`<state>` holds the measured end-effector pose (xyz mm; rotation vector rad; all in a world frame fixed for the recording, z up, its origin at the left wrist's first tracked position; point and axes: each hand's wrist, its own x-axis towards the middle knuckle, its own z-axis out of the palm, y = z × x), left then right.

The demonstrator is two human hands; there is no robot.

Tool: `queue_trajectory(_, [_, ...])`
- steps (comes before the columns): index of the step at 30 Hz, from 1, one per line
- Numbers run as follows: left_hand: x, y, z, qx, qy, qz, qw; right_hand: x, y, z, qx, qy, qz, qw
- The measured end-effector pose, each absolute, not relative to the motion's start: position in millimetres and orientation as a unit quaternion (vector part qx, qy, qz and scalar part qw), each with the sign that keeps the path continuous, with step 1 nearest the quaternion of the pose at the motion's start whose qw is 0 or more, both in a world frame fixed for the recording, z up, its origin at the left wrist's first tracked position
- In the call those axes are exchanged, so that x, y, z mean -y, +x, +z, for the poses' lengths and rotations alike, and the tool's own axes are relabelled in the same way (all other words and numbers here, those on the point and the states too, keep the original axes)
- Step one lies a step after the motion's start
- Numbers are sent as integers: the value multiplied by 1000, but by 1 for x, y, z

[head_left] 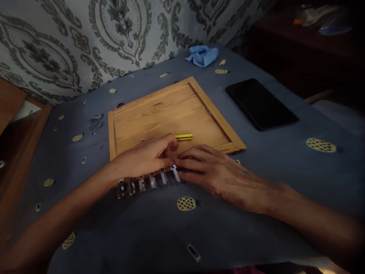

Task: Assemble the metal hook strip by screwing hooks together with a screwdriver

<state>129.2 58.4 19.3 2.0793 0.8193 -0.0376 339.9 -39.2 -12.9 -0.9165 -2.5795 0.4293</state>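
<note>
A shallow wooden panel [159,114] with a raised frame lies flat on the table. Along its front edge hang several curved metal hooks [153,181]. My left hand [148,154] reaches over the panel, fingers curled and thumb tip at the top of the rightmost hook [175,174]; what it pinches, if anything, is hidden. From the other side, my right hand [216,173] brings its fingertips together against that same hook, steadying it at the edge. Behind my left hand, a slim yellow-handled screwdriver [184,136] rests on the panel, its metal tip showing left of the hand.
A black phone or tablet [261,102] lies right of the panel. At the back is a crumpled blue cloth [202,56]. Loose small metal or clear pieces [95,121] lie left of the panel. Wooden furniture [25,140] borders the left side; a patterned curtain or wall covering [119,34] rises behind.
</note>
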Motion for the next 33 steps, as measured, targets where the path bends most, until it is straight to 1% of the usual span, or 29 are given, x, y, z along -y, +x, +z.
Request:
queue_trajectory(4, [-55, 125, 32, -343, 836, -7, 427, 39, 340, -13, 912, -330, 161, 183])
queue_trajectory(9, [-22, 110, 43, -409, 846, 70, 336, 39, 339, -13, 918, -323, 152, 175])
queue_trajectory(13, [11, 105, 30, -414, 874, 122, 224, 40, 339, -15, 919, -326, 119, 189])
queue_trajectory(19, [22, 111, 9, -416, 891, 126, 130, 41, 339, -17, 922, -321, 111, 187])
queue_trajectory(33, [22, 116, 2, -435, 875, 135, 161, 40, 339, -19, 917, -315, 110, 218])
